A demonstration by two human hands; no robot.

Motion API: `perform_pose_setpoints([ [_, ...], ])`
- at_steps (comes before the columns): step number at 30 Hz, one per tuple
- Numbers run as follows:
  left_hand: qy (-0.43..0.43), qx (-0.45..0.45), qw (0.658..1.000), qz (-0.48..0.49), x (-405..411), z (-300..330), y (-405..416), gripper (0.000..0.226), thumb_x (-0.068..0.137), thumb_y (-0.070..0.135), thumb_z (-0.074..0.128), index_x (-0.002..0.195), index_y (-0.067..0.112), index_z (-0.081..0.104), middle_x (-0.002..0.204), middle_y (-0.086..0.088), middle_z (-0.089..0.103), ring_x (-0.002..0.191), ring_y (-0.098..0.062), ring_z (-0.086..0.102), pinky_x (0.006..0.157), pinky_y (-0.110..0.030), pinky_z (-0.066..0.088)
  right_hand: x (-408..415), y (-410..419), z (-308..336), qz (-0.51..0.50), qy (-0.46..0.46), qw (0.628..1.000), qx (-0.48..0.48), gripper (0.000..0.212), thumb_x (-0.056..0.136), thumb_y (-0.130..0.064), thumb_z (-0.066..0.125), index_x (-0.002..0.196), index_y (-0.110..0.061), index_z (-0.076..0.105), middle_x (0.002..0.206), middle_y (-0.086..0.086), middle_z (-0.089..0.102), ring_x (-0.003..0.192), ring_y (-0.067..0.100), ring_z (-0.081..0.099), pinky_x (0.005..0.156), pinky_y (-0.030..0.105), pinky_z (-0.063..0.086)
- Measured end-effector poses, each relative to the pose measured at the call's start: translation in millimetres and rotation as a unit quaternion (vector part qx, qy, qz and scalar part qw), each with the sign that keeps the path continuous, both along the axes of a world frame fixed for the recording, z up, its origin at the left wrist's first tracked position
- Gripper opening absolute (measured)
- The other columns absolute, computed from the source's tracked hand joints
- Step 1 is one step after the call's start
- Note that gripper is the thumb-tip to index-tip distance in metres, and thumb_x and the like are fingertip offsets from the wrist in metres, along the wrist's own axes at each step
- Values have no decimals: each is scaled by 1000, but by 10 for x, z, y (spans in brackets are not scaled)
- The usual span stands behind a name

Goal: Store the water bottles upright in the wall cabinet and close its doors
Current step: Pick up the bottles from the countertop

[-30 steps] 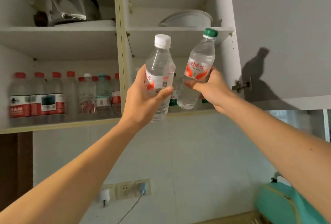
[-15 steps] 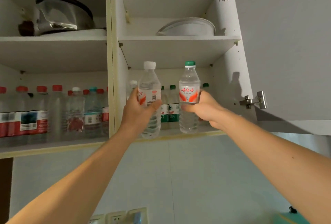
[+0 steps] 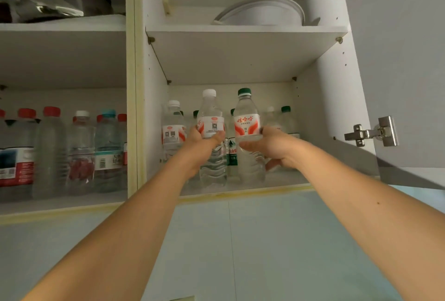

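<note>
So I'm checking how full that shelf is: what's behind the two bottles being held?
Behind the white-capped bottle and green-capped bottle stand more upright bottles: a white-capped one and green-capped ones. Hands and the held bottles hide how many.

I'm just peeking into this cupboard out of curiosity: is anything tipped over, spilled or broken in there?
Nothing stands out. The clear white-capped water bottle in the left hand and the clear green-capped water bottle in the right hand are upright on the lower right shelf. The stored bottles stand upright too.
</note>
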State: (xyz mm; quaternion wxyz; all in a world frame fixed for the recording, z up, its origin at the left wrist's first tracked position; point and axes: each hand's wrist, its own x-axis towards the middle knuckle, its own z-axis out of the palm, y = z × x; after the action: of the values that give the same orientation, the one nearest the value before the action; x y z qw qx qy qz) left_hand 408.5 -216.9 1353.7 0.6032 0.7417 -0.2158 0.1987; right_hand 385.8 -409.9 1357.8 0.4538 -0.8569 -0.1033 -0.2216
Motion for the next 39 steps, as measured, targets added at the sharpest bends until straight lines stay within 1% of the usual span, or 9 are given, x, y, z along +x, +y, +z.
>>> perform_pose_setpoints([
  [4, -1, 69, 996, 51, 143, 13, -76, 77, 97, 49, 59, 156, 18, 21, 153, -4, 45, 136, -28, 46, 110, -48, 37, 128, 34, -8, -11, 10, 1000, -1, 49, 90, -41, 73, 132, -22, 57, 123, 3, 67, 109, 28, 64, 81, 46, 62],
  [14, 23, 160, 982, 96, 150, 67, -65, 80, 99, 54, 52, 159, 19, 13, 158, -9, 37, 141, -35, 40, 114, -53, 33, 188, 79, -66, -2, 8, 1000, 7, 45, 92, -39, 70, 131, -25, 56, 126, 2, 64, 114, 29, 62, 89, 47, 57],
  [17, 6, 227, 968, 108, 33, 104, -15, 64, 101, 44, 53, 155, 18, 30, 151, -9, 47, 135, -30, 47, 110, -47, 37, 132, 101, -87, -12, 2, 1000, -10, 37, 93, -36, 69, 127, -26, 58, 118, -1, 65, 110, 27, 62, 93, 46, 55],
  [20, -56, 273, 950, 139, -164, 130, 79, 46, 103, 38, 53, 143, 17, 46, 128, 1, 60, 107, -18, 56, 89, -35, 42, 16, 139, -96, -46, -14, 997, -60, 32, 95, -31, 67, 125, -24, 58, 116, -4, 64, 110, 26, 63, 94, 40, 55],
  [23, -132, 282, 929, 202, -418, 101, 233, 47, 102, 42, 53, 139, 15, 44, 112, 4, 55, 94, -15, 54, 80, -33, 41, -109, 220, -162, -138, -103, 985, -34, 45, 97, -22, 63, 141, -14, 52, 136, 7, 61, 120, 26, 60, 93, 35, 50],
  [26, -216, 307, 903, 210, -678, -20, 472, 43, 102, 44, 52, 136, 18, 48, 115, 3, 61, 91, -13, 61, 80, -33, 50, -280, 315, -276, -201, -193, 960, 1, 38, 97, -14, 59, 134, -7, 57, 133, 11, 60, 109, 23, 58, 83, 28, 42],
  [29, -280, 304, 886, 211, -944, -181, 737, 37, 103, 39, 52, 134, 19, 54, 119, 2, 66, 99, -16, 63, 87, -38, 56, -545, 464, -423, -183, -261, 948, -3, 33, 93, -9, 59, 126, -11, 61, 125, 6, 57, 110, 23, 58, 92, 33, 46],
  [33, -328, 266, 888, 184, -1284, -484, 1056, 27, 103, 36, 53, 123, 19, 61, 99, 9, 66, 86, -5, 62, 73, -24, 50, -925, 758, -779, -122, -346, 930, -9, 27, 87, -1, 59, 111, -13, 66, 110, -4, 52, 101, 20, 59, 91, 37, 52],
  [39, -267, 245, 920, 147, -1617, -1238, 1435, 25, 102, 34, 55, 123, 22, 60, 94, 16, 63, 86, -3, 63, 69, -18, 51, -1316, 1218, -1683, -28, -341, 939, -27, 26, 83, 5, 61, 103, -10, 67, 106, -1, 58, 95, 20, 61, 85, 27, 51],
])
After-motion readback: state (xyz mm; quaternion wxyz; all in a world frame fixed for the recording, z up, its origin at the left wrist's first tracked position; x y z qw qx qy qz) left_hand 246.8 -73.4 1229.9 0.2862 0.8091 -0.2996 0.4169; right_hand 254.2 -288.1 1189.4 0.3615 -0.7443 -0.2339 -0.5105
